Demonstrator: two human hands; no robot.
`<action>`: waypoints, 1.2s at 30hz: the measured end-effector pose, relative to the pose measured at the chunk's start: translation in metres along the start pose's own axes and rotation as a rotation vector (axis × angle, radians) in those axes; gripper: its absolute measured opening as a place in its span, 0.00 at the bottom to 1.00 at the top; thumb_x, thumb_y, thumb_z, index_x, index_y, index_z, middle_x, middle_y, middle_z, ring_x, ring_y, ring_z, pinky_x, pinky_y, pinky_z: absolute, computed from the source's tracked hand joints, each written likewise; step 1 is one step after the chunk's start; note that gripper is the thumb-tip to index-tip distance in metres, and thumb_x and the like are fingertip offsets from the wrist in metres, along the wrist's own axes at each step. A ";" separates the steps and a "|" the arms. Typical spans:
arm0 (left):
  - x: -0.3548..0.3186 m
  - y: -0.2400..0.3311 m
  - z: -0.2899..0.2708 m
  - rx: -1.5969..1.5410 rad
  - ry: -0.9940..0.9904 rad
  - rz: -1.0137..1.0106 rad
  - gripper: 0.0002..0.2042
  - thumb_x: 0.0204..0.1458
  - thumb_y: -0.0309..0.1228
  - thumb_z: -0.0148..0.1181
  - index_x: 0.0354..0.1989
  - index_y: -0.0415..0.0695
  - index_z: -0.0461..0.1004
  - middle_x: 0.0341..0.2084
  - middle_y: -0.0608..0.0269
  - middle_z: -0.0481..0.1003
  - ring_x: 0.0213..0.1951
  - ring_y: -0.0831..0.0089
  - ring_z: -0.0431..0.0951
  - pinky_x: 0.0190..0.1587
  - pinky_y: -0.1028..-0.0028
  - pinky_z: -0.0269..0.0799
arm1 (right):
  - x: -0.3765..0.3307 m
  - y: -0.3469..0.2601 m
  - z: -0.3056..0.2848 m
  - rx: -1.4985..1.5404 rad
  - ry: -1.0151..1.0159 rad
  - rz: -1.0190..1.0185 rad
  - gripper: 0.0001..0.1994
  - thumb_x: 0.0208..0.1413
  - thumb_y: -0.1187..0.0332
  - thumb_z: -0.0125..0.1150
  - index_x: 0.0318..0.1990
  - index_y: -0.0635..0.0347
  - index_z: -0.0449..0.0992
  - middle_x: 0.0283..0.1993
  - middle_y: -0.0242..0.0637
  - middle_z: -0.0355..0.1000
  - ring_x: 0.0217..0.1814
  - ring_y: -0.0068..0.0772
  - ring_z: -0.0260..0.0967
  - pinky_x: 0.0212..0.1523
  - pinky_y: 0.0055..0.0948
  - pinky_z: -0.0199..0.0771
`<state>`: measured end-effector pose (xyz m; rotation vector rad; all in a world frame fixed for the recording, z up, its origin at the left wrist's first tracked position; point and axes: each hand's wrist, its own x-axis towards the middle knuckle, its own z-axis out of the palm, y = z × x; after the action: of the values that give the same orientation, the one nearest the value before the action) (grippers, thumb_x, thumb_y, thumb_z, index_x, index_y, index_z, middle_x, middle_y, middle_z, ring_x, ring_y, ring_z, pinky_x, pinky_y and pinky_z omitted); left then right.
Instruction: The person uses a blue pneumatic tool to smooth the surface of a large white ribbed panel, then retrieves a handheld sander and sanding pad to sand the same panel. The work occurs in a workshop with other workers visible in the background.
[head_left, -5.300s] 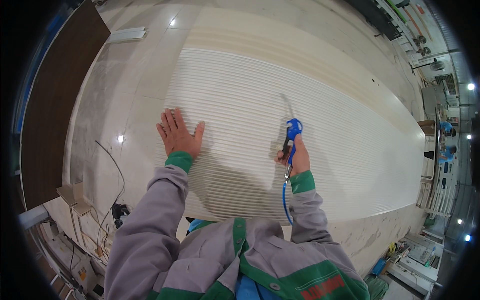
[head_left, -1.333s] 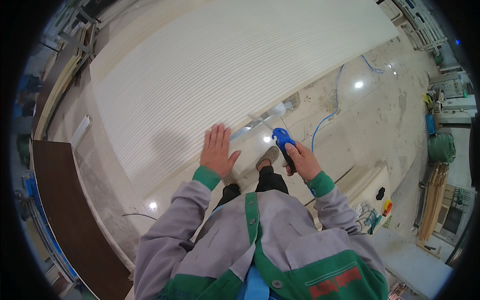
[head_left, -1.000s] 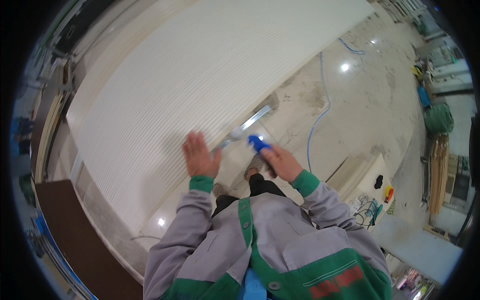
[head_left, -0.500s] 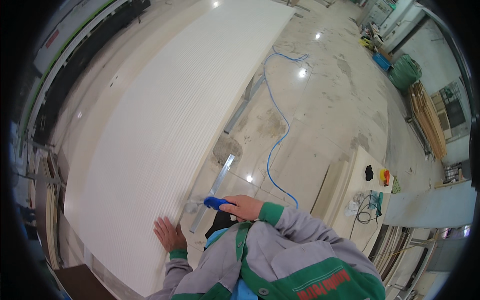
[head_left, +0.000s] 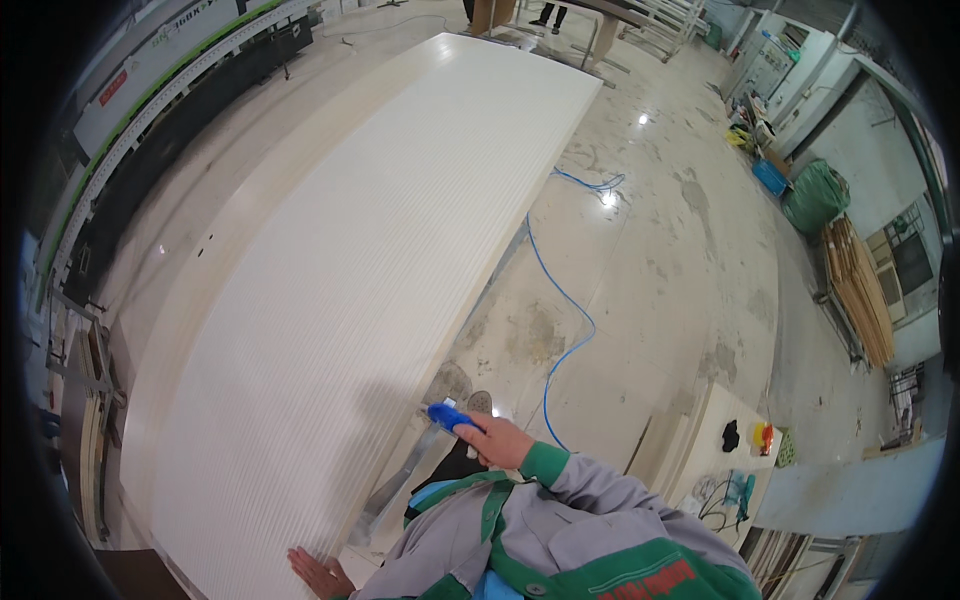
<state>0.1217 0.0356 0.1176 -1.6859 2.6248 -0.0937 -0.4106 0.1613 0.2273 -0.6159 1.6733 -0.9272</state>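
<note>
A long white panel [head_left: 350, 280] with fine lengthwise ribs stretches away from me, raised above the floor. Flat on its near right part rests my left hand [head_left: 318, 575], fingers spread and holding nothing. My right hand [head_left: 498, 442] is closed round a blue-handled tool [head_left: 446, 416] just beside the panel's right edge. The tool's tip points left toward that edge; what kind of tool it is cannot be made out. Whether the tip touches the panel is also unclear.
A blue hose [head_left: 590, 325] winds over the floor right of the panel. On a low pale stack [head_left: 705, 430] lie a black item, a cable and an orange-yellow object. A long machine [head_left: 190, 110] flanks the left; a person's legs [head_left: 547, 17] show far ahead.
The view has tilted up, so the panel's far end now shows. My right hand, with the tool, has moved farther along the panel's right edge. My left hand stays flat on the panel.
</note>
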 end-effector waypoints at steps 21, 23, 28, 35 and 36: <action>0.500 0.634 -0.034 -0.219 -0.065 0.473 0.46 0.63 0.60 0.47 0.76 0.32 0.46 0.76 0.34 0.44 0.79 0.44 0.36 0.78 0.49 0.28 | 0.097 -0.041 -0.317 0.004 0.148 -0.108 0.20 0.70 0.52 0.53 0.58 0.57 0.74 0.42 0.51 0.78 0.43 0.54 0.76 0.47 0.42 0.74; 0.521 0.682 -0.038 -0.209 -0.078 0.473 0.46 0.63 0.59 0.47 0.76 0.33 0.46 0.76 0.35 0.43 0.79 0.45 0.36 0.78 0.49 0.28 | 0.113 -0.040 -0.351 0.011 0.147 -0.123 0.21 0.70 0.50 0.51 0.59 0.54 0.74 0.44 0.52 0.79 0.46 0.56 0.77 0.48 0.45 0.74; 0.579 0.784 -0.048 -0.172 -0.123 0.465 0.46 0.63 0.59 0.48 0.77 0.33 0.45 0.77 0.36 0.41 0.79 0.45 0.34 0.78 0.49 0.27 | 0.146 -0.035 -0.458 0.011 0.107 -0.098 0.21 0.70 0.49 0.51 0.59 0.53 0.74 0.44 0.54 0.79 0.46 0.61 0.76 0.48 0.48 0.74; 0.648 0.892 -0.073 -0.203 -0.137 0.448 0.46 0.63 0.59 0.49 0.77 0.33 0.44 0.77 0.36 0.41 0.79 0.45 0.34 0.78 0.48 0.27 | 0.171 -0.046 -0.615 -0.048 0.153 -0.126 0.21 0.69 0.50 0.52 0.61 0.52 0.73 0.45 0.54 0.79 0.48 0.60 0.76 0.49 0.47 0.74; 0.656 0.903 -0.076 -0.220 -0.132 0.428 0.46 0.62 0.59 0.49 0.76 0.33 0.45 0.77 0.35 0.42 0.79 0.45 0.34 0.78 0.48 0.27 | 0.174 -0.050 -0.632 -0.043 0.152 -0.123 0.21 0.69 0.50 0.52 0.61 0.52 0.72 0.45 0.53 0.79 0.49 0.59 0.76 0.50 0.46 0.74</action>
<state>-0.9752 -0.1830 0.1481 -1.0857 2.9052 0.3112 -1.0678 0.1683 0.2490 -0.6987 1.8104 -1.0501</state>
